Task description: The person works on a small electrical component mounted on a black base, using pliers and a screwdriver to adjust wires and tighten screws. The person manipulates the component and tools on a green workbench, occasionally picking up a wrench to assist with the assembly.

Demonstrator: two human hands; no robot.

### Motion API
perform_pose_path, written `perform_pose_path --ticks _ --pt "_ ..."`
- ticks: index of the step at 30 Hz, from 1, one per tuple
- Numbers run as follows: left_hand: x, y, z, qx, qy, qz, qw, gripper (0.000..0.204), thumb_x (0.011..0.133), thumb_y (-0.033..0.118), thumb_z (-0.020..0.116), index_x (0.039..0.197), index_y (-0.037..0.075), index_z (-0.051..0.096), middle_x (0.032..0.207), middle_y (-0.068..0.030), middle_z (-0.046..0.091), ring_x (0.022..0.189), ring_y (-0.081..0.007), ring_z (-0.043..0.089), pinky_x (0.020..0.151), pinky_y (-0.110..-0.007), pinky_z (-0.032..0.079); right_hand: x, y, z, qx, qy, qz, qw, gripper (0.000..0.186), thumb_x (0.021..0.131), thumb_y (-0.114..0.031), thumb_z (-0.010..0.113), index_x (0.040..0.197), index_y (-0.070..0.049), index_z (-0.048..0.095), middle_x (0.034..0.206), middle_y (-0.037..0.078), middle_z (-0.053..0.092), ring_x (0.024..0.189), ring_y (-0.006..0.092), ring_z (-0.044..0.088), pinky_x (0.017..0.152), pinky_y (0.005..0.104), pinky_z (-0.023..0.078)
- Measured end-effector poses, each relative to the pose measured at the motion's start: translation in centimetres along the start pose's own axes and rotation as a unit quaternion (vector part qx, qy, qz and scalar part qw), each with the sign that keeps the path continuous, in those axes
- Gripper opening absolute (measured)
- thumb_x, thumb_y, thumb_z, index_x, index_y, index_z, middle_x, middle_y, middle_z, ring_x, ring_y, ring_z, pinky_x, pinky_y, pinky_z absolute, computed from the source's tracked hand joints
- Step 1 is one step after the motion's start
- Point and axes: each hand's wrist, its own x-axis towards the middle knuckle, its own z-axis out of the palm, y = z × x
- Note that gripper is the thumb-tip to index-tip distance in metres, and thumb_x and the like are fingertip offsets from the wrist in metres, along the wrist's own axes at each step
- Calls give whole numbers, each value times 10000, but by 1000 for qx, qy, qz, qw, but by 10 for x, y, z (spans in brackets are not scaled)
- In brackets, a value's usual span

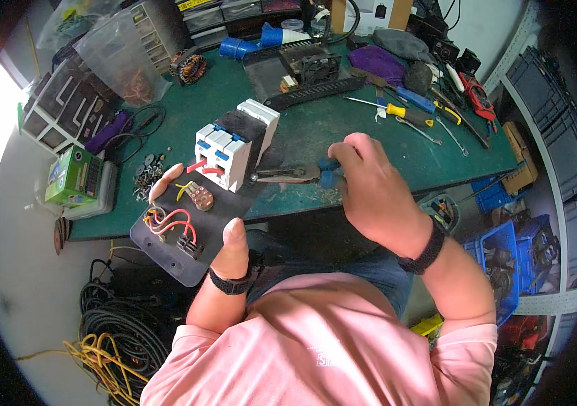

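White breaker block (224,152) stands at the far end of a dark panel (179,269), over the bench's near edge. Two short red wire stubs (205,168) poke from its near face. Left hand (234,249) grips the panel from beneath, thumb at right, a finger showing at left. Right hand (376,179) is closed on blue-handled pliers (292,174), nose beside the block's lower right; can't tell if the jaws bite anything. Nearer on the panel: round copper-coloured terminal piece (201,196), looped red wires (179,220).

Risks, my judgement: pliers could slip and mark the housing if the bite is poor; panel could tip if the left grip loosens, the block looking heavy; wires could pull loose if snagged.

Farther out on the green bench (315,132): loose screws (148,177) left, where a dropped part could get lost; yellow-handled screwdriver (395,109) far right.
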Motion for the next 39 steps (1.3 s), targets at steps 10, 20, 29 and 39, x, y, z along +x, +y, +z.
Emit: perform_pose_path --ticks 10,20,29,39 --pt "3 7 0 60 -19 14 998 951 702 594 816 1320 16 383 1271 -141 500 1150 -254 515 994 -387 432 2 -7 -1 -22 8 0 1000 264 816 -23 605 1068 7 533 1032 185 495 979 381 541 804 427 525" --pt "2 13 0 150 -23 52 987 979 740 662 746 1330 -1 335 1278 -155 466 1125 -248 517 975 -385 440 2 -17 -1 -79 7 7 997 246 808 -75 630 1030 -19 538 978 147 496 909 333 557 700 392 552" --pt "3 5 -6 -17 -17 -49 999 976 711 552 821 1377 6 363 1265 -136 511 1197 -241 512 1036 -393 420 6 3 3 -80 52 -57 994 205 798 -73 599 998 -57 557 952 112 504 910 303 557 697 372 551" --pt "20 0 -14 -195 -81 -194 958 836 755 316 834 1395 28 377 1320 -128 510 1239 -250 502 1085 -412 383 26 13 -15 -138 46 -120 982 232 801 -42 577 1031 -41 544 992 121 510 958 301 551 736 363 548"
